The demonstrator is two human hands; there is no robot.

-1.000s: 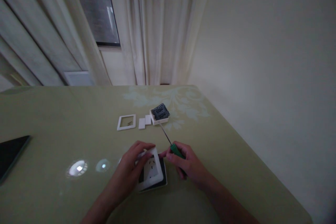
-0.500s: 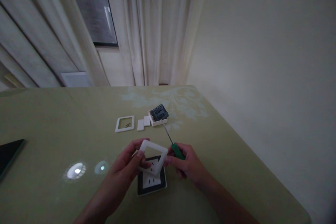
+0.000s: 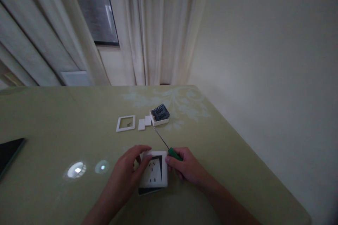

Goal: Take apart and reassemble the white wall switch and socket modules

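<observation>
A white wall socket (image 3: 154,173) with a dark back lies on the green table (image 3: 52,190) right in front of me. My left hand (image 3: 126,172) grips its left edge, with a thin white frame piece pinched against the socket's top corner. My right hand (image 3: 185,167) is closed around a green-handled screwdriver (image 3: 169,149), and its fingertips touch the socket's right edge. The screwdriver's metal shaft points away towards the far parts.
Further back lie a white square frame (image 3: 126,123), two small white covers (image 3: 144,123) and a dark module in a white housing (image 3: 160,114). A black tablet (image 3: 9,153) sits at the left edge. Curtains and a wall stand behind the table.
The white frame, lifted off the socket half a second ago, has come back down against the socket. The screwdriver's shaft has swung a little to the left.
</observation>
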